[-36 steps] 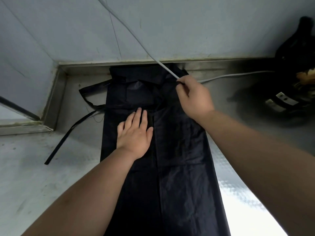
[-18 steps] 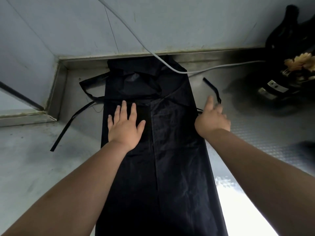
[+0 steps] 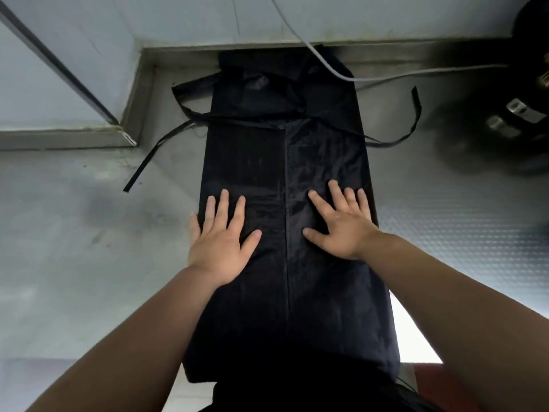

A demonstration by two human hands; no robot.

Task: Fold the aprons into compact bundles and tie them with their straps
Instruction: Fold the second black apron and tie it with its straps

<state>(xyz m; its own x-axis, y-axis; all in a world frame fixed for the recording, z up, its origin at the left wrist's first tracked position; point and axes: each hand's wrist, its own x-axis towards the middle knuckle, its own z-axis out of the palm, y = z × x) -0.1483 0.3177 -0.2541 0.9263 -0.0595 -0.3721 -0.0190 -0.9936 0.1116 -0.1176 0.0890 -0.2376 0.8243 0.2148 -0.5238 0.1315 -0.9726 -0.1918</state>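
Observation:
A black apron (image 3: 323,156) lies flat on a grey metal counter (image 3: 74,248), folded lengthwise into a long strip with a seam down its middle. One black strap (image 3: 154,153) trails off its left side, another strap (image 3: 414,120) curls off its right side. My left hand (image 3: 219,236) rests flat on the left half of the strip, fingers spread, its little finger over the edge. My right hand (image 3: 341,224) lies flat on the right half, fingers spread. Neither hand grips anything.
A grey cable (image 3: 383,74) hangs from the wall, crosses the apron's far end and runs right along the counter. Dark blurred objects (image 3: 514,120) stand at the back right. The wall (image 3: 178,19) and a raised counter rim bound the far side.
My right hand let go of the strap near the cable and came down flat on the apron. Both hands slid toward me along the strip. The right strap now lies loose on the counter.

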